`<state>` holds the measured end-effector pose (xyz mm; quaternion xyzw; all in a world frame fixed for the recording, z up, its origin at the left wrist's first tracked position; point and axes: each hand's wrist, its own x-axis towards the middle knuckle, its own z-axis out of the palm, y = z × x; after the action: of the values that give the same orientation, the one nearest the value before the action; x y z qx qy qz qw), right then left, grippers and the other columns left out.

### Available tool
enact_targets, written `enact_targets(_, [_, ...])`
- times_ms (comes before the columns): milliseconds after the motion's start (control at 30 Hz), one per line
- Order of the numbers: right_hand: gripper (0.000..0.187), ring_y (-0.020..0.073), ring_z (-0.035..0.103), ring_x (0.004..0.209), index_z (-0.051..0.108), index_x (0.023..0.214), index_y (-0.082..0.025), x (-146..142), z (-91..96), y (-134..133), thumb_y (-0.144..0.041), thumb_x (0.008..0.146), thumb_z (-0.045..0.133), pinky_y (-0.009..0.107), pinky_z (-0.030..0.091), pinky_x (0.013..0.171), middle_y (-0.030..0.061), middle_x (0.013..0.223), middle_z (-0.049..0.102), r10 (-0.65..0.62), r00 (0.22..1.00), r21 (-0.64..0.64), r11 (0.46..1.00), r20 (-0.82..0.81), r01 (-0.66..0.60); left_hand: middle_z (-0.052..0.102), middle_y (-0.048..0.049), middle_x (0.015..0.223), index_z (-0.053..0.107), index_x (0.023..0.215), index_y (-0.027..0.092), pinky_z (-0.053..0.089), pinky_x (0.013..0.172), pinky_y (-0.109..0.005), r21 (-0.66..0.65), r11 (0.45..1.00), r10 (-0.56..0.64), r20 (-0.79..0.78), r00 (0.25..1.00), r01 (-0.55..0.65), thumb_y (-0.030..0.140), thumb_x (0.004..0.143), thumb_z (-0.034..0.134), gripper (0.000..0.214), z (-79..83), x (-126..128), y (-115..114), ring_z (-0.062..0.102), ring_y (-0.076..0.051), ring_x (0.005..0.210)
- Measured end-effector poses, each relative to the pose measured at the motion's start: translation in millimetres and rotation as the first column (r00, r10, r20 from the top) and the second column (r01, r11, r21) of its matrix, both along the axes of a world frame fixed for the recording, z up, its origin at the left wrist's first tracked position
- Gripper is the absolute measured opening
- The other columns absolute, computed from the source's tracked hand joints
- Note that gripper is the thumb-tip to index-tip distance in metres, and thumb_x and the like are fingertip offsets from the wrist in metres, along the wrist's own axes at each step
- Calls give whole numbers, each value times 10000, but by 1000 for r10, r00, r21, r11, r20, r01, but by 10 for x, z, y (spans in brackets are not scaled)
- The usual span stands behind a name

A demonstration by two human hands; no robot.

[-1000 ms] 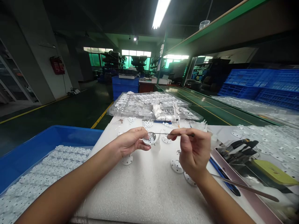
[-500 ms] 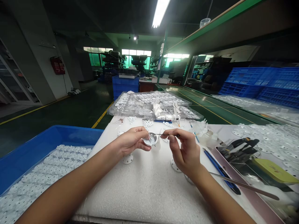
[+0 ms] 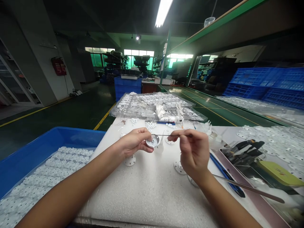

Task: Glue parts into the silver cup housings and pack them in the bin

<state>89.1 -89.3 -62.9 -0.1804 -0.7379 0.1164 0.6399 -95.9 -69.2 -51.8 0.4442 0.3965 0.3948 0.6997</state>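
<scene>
My left hand (image 3: 136, 143) is closed, with thumb and fingers pinching a small white round cup-shaped part (image 3: 155, 142) by its left side. The part's open face is toward me and shows a raised centre. My right hand (image 3: 196, 150) is closed around a thin dark rod-like tool (image 3: 163, 135), which lies nearly level and points left. Its tip is at the upper edge of the part, near my left thumb; I cannot tell whether it touches. White flanged parts (image 3: 130, 161) stand below my left hand, and another flanged part (image 3: 178, 167) is partly hidden by my right hand.
A blue bin (image 3: 71, 134) with rows of white parts stands at left. Clear trays (image 3: 133, 110) of white pieces lie at the back. On the right are blue tweezers (image 3: 225, 174), a metal strip (image 3: 256, 190), a pink tray (image 3: 251, 190) with black-handled tools and a yellow lid (image 3: 280, 172).
My right hand has moved to the right with the rod-like tool, and more of the rod shows between my hands. My left hand and the white part have hardly moved.
</scene>
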Motion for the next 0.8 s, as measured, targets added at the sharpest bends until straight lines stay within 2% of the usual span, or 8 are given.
enact_targets(167, [50,149,599,641,464,938,-229,88,272,51,-189,909,469,314,496,535,6,809,613,-33,897,-71,997,-440,1,568,-8,738,467,709,158,562,616,-256,-16,1000,10,-12,1000,-10,130,717,660,195,-12,-14,17,568,-75,506])
enact_targets(233, [53,147,572,602,440,909,-232,267,377,151,-227,895,490,303,476,510,1,757,585,-141,849,-61,990,-509,128,574,-11,744,465,706,158,562,618,-255,-18,1000,7,-22,1000,-7,123,716,651,189,-1,-18,14,579,-82,512])
enact_targets(300, [92,147,552,558,403,915,-225,526,434,267,-262,889,483,295,456,496,-8,705,561,-304,817,-21,941,-491,338,574,-6,745,468,712,158,567,633,-265,-20,1000,8,-26,1000,-8,127,718,649,185,11,-22,7,578,-79,503])
enact_targets(367, [122,155,566,551,415,956,-196,818,441,365,-290,893,460,304,464,541,-12,671,538,-586,742,31,777,-326,628,578,-1,743,471,726,160,567,645,-270,-15,1000,7,-27,1000,-8,137,723,651,181,16,-26,1,578,-77,484])
enact_targets(433, [171,171,600,594,459,1019,-163,1084,418,430,-276,892,439,311,475,613,5,658,560,-819,549,23,553,-166,833,580,3,723,464,729,162,560,636,-260,-11,1000,4,-31,1000,-5,143,730,646,183,13,-28,-5,588,-85,470])
enact_targets(567, [249,244,625,722,519,1075,-153,1390,356,497,-260,866,436,353,449,707,75,716,644,-962,193,-71,183,193,981,579,0,679,447,717,162,542,579,-220,-21,1000,2,-51,999,-3,127,738,625,183,13,-21,-14,620,-115,485])
enact_targets(667, [285,291,608,813,517,1103,-161,1428,326,544,-301,882,403,371,408,708,117,829,669,-902,100,-129,50,420,990,579,-5,663,449,715,159,522,518,-193,-29,1000,6,-49,999,-8,111,741,609,169,31,-10,-21,628,-128,493])
enact_targets(800, [304,295,591,817,490,1140,-177,1383,321,593,-322,897,379,358,381,692,118,853,660,-842,94,-169,4,531,986,577,-3,652,443,713,157,537,538,-202,-39,999,12,-42,999,-14,98,750,595,167,51,-3,-21,615,-116,466])
